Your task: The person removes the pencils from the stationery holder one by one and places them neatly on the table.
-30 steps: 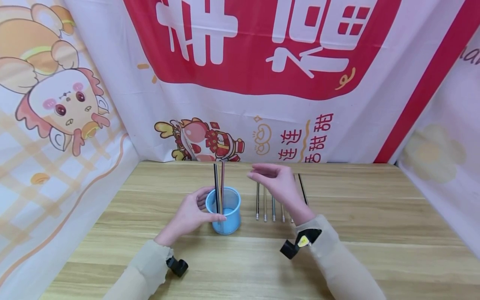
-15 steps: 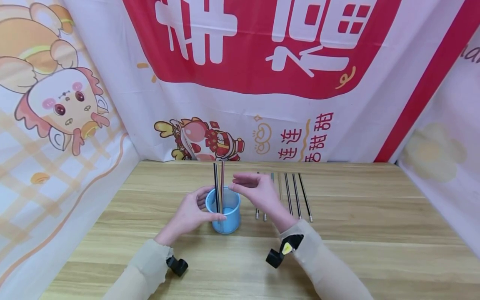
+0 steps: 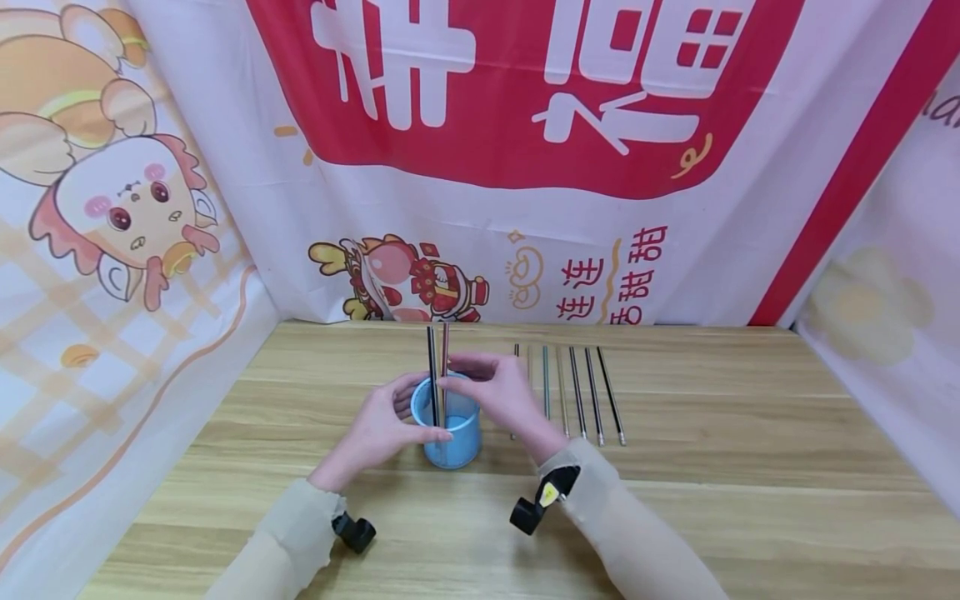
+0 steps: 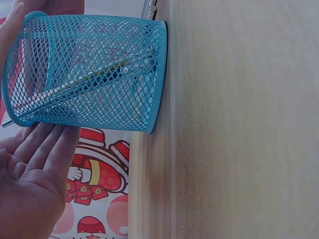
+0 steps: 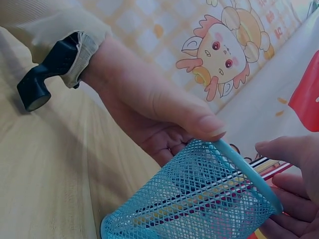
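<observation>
Left hand (image 3: 378, 429) stays put on the left of the blue mesh cup (image 3: 461, 446), thumb across the near rim, fingers wrapped round the far side, holding it upright on the table (image 3: 450, 533). Inside, the standing pencils (image 3: 432, 358), three by the look of it, lean together at the cup's left. And here comes the change: the right hand (image 3: 502, 396) has swung over from the row, thumb and fingers now parted around those pencils above the cup's right rim. Firm contact? Can't tell, but the work looks to be at the cup's mouth now.

Further round, a patterned cloth (image 3: 142, 350) hangs left of the cup, a red-and-white backdrop (image 3: 510, 183) behind it. Right of the cup lie the loose pencils (image 3: 577, 392), seven side by side, the leftmost partly blocked by the right hand, which also covers part of the cup's rim.
</observation>
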{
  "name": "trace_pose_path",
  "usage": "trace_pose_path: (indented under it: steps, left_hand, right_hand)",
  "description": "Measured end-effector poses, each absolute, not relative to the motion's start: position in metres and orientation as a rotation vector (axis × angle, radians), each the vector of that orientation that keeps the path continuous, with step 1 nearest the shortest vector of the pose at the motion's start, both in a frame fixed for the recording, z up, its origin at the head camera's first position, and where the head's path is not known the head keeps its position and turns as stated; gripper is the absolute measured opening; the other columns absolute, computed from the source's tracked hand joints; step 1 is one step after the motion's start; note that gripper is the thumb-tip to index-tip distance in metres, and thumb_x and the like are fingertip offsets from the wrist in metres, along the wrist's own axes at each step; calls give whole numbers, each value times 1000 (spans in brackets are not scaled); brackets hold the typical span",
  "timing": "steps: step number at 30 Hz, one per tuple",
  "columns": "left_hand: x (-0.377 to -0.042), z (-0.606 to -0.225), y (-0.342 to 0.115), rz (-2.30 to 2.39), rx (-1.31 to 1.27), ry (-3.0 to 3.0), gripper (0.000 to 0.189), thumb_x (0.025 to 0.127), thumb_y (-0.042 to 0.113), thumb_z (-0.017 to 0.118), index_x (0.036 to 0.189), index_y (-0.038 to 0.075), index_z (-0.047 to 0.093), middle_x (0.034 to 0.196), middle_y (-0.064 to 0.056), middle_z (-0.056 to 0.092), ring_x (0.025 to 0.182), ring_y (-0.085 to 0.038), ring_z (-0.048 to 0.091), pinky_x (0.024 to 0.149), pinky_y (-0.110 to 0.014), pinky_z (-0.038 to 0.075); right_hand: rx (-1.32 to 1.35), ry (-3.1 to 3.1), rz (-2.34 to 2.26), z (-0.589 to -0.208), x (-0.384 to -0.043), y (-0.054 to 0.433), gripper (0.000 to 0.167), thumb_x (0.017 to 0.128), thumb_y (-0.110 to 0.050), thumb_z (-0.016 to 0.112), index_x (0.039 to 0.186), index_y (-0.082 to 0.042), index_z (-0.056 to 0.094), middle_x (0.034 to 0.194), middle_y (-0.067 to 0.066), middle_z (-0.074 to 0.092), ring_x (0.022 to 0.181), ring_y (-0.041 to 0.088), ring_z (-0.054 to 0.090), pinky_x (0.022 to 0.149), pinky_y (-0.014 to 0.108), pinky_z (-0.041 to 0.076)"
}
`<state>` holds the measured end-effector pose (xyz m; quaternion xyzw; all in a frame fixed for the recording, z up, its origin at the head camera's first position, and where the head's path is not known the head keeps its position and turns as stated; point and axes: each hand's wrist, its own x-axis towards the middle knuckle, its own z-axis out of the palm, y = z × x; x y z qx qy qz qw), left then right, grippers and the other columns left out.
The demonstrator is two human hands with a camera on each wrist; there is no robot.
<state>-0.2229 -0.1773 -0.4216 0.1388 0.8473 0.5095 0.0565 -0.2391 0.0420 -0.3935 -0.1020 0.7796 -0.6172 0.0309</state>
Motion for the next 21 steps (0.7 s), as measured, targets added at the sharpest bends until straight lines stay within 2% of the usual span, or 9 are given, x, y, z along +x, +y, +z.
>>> trace_pose_path:
  steps: [12,21]
  left_hand:
    - [-222,-420,-175,1567,426,2567,80,85,22,94,154,14,55,154,-14,63,144,-37,60,123,-55,48]
    - [-221,-420,-174,1568,422,2567,81,84,21,95,154,14,54,154,-14,63,144,-37,60,123,-54,49]
  right_hand:
    - [-217,2412,-1928,-400,-247,36,32,96,-27,83,127,-19,79,122,1,82,116,20,77,107,41,63]
    - [-194,2442,-1943,-404,-250,34,27,96,-22,83,123,-19,80,118,3,82,111,19,78,101,36,65]
